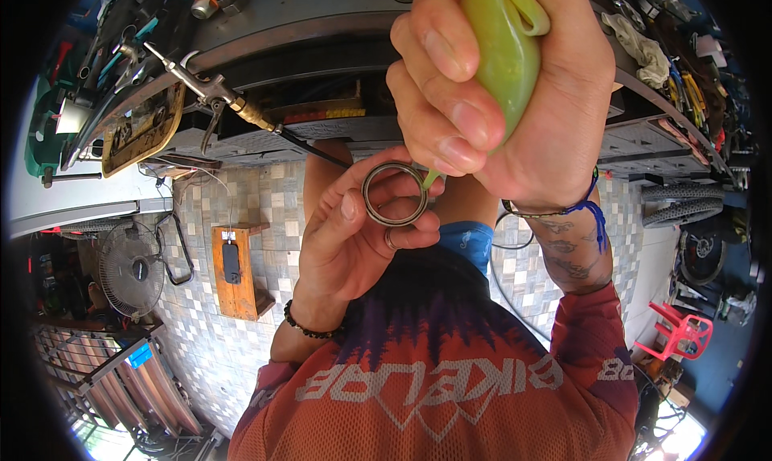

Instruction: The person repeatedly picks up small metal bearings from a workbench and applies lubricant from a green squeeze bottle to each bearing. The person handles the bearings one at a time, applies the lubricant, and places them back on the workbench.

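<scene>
Bearing ring [394,193], a thin metal hoop, sits in front of our chest, pinched by its rim between the thumb and fingers of our left hand [354,236]. Touching its right edge is the thin nozzle of a soft green bottle [503,55], which our right hand [498,91] wraps and presses with all fingers closed around it. We judge that the step in hand is laying grease or oil onto the ring, with the tip at one spot of the race. Carrying on would call for a gentle squeeze while the left fingers turn the ring, so the bead runs all the way round without the fingers smearing it.

Both hands work close together in free air above our lap, so there is room to turn the ring. Ahead, the bench [322,22] edge lies near the right knuckles, and an air gun [205,87] with its hose juts from it toward the left hand, near but apart. A fan [133,268] and a red chair [683,332] stand well apart on the tiled floor [265,195].
</scene>
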A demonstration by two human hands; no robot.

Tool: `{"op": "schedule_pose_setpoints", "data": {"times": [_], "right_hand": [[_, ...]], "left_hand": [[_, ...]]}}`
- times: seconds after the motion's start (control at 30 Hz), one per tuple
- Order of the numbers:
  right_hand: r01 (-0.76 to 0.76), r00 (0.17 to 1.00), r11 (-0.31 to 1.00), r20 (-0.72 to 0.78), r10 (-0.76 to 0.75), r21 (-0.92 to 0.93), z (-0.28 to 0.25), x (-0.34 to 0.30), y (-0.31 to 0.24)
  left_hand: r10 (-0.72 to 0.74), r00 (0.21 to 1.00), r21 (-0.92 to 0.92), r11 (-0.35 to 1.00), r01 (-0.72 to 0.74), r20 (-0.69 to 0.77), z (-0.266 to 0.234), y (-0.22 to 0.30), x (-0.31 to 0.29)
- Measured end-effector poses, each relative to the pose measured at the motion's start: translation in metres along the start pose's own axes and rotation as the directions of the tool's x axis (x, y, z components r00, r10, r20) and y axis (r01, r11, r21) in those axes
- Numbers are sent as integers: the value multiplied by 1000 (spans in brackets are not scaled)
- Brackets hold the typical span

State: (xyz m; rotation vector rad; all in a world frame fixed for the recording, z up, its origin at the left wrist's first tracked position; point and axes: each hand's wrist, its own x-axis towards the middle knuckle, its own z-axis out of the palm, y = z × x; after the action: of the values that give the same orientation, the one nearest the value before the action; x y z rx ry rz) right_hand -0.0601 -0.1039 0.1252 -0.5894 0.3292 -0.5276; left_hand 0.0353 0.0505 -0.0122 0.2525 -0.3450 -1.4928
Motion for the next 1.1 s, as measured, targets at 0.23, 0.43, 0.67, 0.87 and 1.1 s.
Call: {"op": "schedule_pose_setpoints", "data": {"times": [0.23, 0.43, 0.67, 0.87, 1.1], "right_hand": [[-12, 1000, 1000, -18, 12, -2, 2, -3, -5], [21, 997, 998, -69, -17, 57, -2, -5, 2], [-19, 1000, 999, 20, 19, 27, -5, -2, -3], [57, 996, 998, 67, -59, 28, -9, -3, 3], [43, 996, 998, 71, -46, 41, -9, -2, 3]], "left_hand": [[-13, 1000, 17, 1000, 14, -2, -1, 0, 1], [-21, 1000, 16, 1000, 21, -5, -2, 0, 2], [-17, 1000, -8, 1000, 16, -14, -2, -2, 1], [-20, 1000, -10, 1000, 20, -4, -2, -2, 1], [-13, 1000, -13, 1000, 13, -6, -3, -2, 1]]}}
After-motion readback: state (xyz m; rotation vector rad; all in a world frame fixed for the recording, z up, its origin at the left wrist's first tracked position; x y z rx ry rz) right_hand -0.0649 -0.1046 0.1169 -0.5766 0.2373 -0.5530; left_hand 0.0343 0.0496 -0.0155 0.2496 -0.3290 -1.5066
